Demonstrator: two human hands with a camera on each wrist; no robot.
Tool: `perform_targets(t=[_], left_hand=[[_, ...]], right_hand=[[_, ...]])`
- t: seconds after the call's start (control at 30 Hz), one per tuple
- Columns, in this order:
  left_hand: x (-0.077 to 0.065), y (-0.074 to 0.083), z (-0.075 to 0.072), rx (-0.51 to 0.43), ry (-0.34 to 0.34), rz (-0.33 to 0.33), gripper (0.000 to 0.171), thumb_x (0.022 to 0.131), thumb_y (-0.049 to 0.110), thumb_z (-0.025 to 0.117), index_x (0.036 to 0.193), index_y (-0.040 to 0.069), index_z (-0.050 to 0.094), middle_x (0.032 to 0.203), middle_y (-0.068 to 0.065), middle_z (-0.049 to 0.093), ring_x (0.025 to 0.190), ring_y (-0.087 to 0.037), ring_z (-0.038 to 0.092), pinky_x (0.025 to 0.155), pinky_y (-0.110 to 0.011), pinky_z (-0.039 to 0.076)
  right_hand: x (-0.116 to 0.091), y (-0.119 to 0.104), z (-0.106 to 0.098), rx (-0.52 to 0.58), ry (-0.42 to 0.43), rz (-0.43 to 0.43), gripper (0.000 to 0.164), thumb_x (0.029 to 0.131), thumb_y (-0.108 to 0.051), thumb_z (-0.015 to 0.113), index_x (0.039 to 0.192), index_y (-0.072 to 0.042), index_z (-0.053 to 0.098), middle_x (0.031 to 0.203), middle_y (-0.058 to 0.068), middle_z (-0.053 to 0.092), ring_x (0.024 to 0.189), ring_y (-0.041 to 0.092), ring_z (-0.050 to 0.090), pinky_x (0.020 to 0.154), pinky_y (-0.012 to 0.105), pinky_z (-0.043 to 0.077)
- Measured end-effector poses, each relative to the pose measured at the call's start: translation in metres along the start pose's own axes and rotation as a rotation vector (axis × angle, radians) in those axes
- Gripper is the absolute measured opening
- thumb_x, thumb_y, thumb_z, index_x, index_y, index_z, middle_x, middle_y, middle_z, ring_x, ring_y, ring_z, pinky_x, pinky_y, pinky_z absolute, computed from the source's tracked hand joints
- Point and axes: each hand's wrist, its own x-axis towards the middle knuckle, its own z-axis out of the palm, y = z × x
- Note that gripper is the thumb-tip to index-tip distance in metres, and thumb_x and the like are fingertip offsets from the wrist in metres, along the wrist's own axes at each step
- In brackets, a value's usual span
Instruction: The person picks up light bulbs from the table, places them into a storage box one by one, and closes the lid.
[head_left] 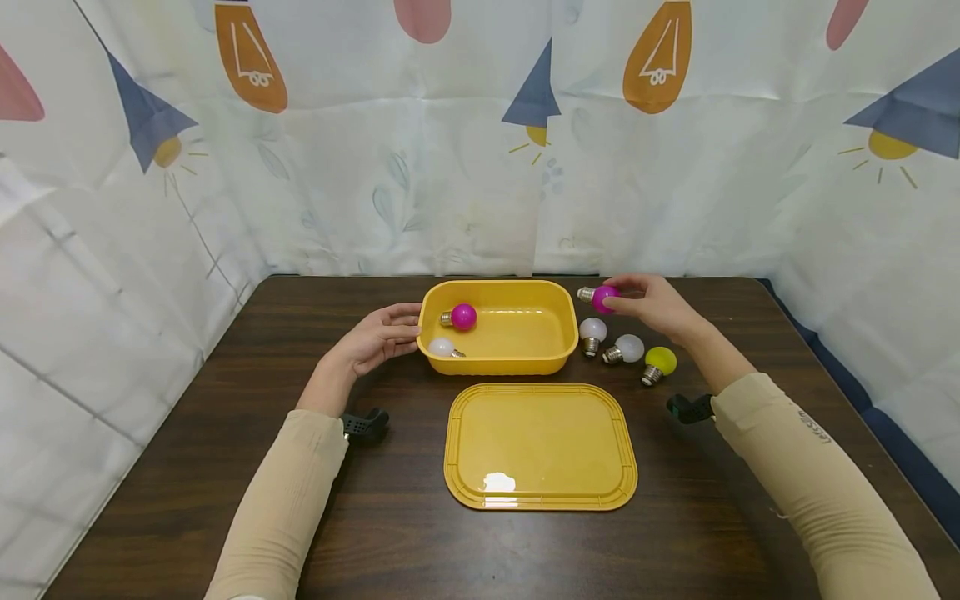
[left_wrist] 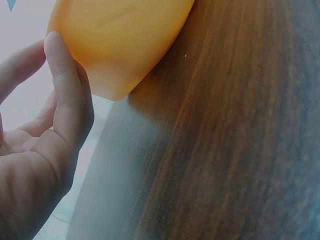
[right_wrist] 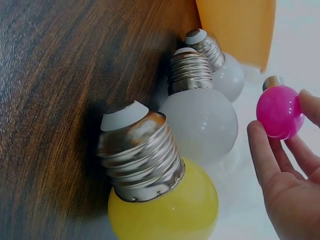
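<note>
In the head view my right hand (head_left: 656, 307) pinches a magenta light bulb (head_left: 606, 299) by its round globe, with the metal screw base pointing left toward the yellow box (head_left: 517, 367). The right wrist view shows the thumb and fingers about the magenta bulb (right_wrist: 280, 112), raised off the table. My left hand (head_left: 382, 337) rests its fingertips against the box's left end, steadying contact near the rim; the left wrist view shows the fingers (left_wrist: 60, 65) extended to the wall. Inside the box lie another magenta bulb (head_left: 463, 317) and a white bulb (head_left: 442, 347).
Right of the box lie two white bulbs, a nearer-box one (head_left: 593, 330) and another (head_left: 628, 348), plus a yellow-green bulb (head_left: 661, 361). A flat yellow lid (head_left: 540, 446) lies in front of the box on the dark wooden table (head_left: 390, 533). A patterned curtain (head_left: 480, 167) hangs behind.
</note>
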Motion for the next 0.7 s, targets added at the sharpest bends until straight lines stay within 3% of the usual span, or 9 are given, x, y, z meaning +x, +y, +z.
perform_targets(t=[0.7], left_hand=[[0.0001, 0.0004, 0.0004, 0.009, 0.001, 0.002, 0.057, 0.104, 0.001, 0.058, 0.156, -0.001, 0.033, 0.141, -0.023, 0.052, 0.094, -0.018, 0.07, 0.084, -0.028, 0.059]], right_hand=[[-0.0028, -0.0066, 0.0041, 0.01, -0.004, -0.033, 0.055, 0.101, -0.03, 0.07, 0.143, 0.001, 0.052, 0.141, 0.022, 0.053, 0.131, 0.039, 0.051, 0.108, 0.059, 0.043]])
